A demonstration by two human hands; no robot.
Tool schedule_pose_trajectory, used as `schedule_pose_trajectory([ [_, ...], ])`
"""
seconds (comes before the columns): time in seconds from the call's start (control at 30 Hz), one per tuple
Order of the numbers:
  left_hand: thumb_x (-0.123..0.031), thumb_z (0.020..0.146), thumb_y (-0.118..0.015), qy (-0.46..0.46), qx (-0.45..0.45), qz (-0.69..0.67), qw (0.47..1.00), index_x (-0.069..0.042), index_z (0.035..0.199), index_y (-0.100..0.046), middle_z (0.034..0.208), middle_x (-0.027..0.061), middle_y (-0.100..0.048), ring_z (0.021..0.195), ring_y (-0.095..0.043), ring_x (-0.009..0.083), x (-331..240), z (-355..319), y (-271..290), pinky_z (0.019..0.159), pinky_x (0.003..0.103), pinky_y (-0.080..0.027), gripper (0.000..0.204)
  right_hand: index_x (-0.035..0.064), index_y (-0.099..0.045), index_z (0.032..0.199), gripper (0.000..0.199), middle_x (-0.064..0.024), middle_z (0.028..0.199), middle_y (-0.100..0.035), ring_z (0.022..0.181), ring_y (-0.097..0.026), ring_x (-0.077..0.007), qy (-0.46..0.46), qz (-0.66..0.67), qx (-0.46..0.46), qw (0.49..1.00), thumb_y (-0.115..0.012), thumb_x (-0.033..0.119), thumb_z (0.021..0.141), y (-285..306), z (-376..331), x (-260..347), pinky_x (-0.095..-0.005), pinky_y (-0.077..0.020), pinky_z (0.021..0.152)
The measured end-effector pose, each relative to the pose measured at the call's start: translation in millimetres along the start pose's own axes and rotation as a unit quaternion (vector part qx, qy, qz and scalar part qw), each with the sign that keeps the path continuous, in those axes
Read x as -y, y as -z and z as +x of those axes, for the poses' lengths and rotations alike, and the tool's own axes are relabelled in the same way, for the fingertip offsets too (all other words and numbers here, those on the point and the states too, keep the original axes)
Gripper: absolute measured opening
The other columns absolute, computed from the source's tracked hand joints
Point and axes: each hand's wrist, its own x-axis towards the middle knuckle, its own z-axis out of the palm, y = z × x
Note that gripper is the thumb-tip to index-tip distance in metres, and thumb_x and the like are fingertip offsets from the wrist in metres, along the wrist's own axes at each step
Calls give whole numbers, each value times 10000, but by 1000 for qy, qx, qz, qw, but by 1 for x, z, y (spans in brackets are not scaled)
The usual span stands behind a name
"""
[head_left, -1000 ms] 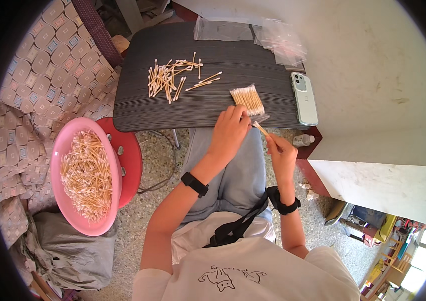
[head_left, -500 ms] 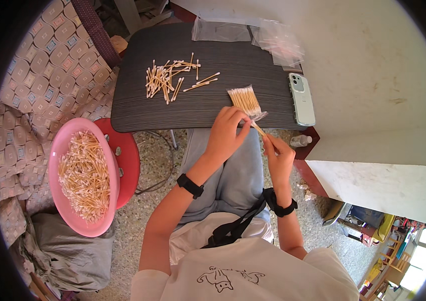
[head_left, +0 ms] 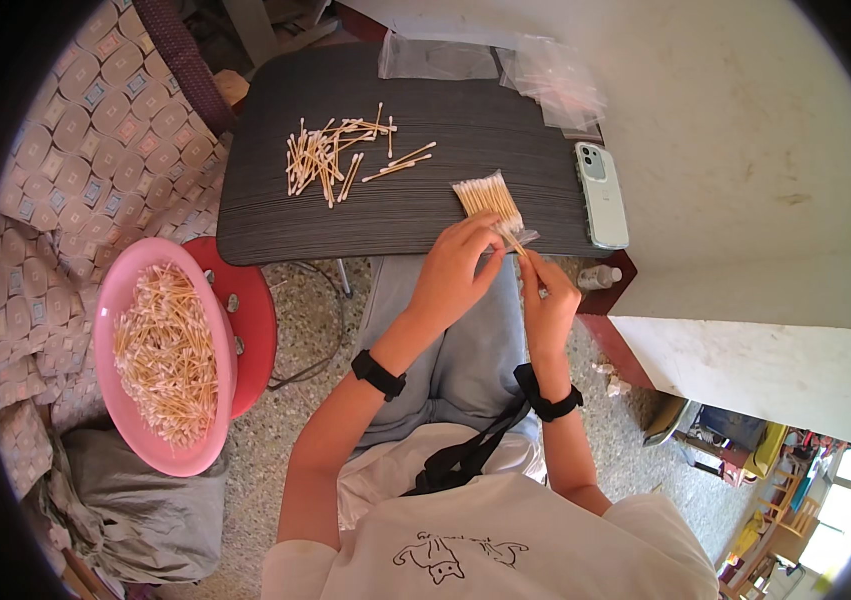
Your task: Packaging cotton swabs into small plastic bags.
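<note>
The small see-through plastic bag [head_left: 488, 200] lies on the dark, striped tabletop [head_left: 265, 225], just right of the middle in the upper half of the frame. It looks flat and wide, and thin tan sticks with puffy white ends sit inside it in a neat row, side by side and a bit slanted. Its near end is loose and crinkly. The left hand [head_left: 457, 265] is half curled, with its fingertips touching the bag's near end and its thumb a little apart; I can't tell how hard it grips. The right hand [head_left: 548, 305] is closed in a pinch on a thin tan cotton swab [head_left: 517, 246], whose far end is at the bag's near end; I can't tell if it's one swab or more. Now the counting: there is one bag full of swabs, and one messy heap of loose tan-and-white cotton swabs [head_left: 320, 160] in the upper left part of the frame, too mixed up to count. At the left there is one round pink plastic bowl [head_left: 103, 375] with far too many swabs to count, on one red plastic stool [head_left: 257, 335]. There is one pale green phone [head_left: 602, 195] on the tabletop's right edge, and two black wristbands [head_left: 378, 375], one on each arm.
</note>
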Motion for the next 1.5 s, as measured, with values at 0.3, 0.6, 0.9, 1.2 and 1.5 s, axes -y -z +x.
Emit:
schedule_pose_trajectory([
  [0.3, -100, 830, -678, -1, 2, 13, 1000, -52, 891, -617, 1237, 152, -637, 1140, -605, 314, 1, -2, 0, 930, 402, -470, 99, -16, -689, 979, 121, -142, 636, -508, 517, -477, -221, 34, -9, -5, 999, -648, 47, 885, -5, 3, 0, -340, -385, 498],
  [0.6, -119, 840, -672, 20, 5, -1, 1000, -70, 900, -612, 1236, 136, -641, 1062, -636, 314, -1, -3, 0, 884, 402, -494, 98, 8, -686, 1001, 137, -138, 667, -542, 537, -523, -284, 60, -65, -5, 996, -640, 73, 890, -7, 2, 4, -363, -412, 503],
  [0.9, -102, 861, -641, -22, 11, 20, 999, -69, 924, -580, 1252, 124, -633, 1055, -626, 324, -2, -1, 2, 873, 412, -495, 94, -5, -621, 816, 99, -154, 678, -558, 601, -581, -345, 57, -103, 13, 993, -606, 66, 883, -16, 15, 8, -414, -438, 524],
  [1.2, -101, 871, -633, -39, 25, 35, 998, -61, 1036, -614, 1235, 112, -637, 1093, -610, 338, 6, -1, 1, 869, 427, -490, 171, -42, -580, 696, 185, -209, 645, -567, 578, -577, -381, 37, -107, 13, 994, -599, 43, 859, -26, 23, 10, -422, -443, 521],
  [1.5, -104, 871, -636, -19, 13, 34, 999, -40, 942, -580, 1186, 100, -663, 1086, -622, 324, 2, 0, -1, 842, 413, -506, 110, -58, -604, 683, 201, -253, 626, -571, 580, -589, -423, -8, -96, 26, 995, -608, 60, 845, -25, 37, 13, -404, -449, 496],
])
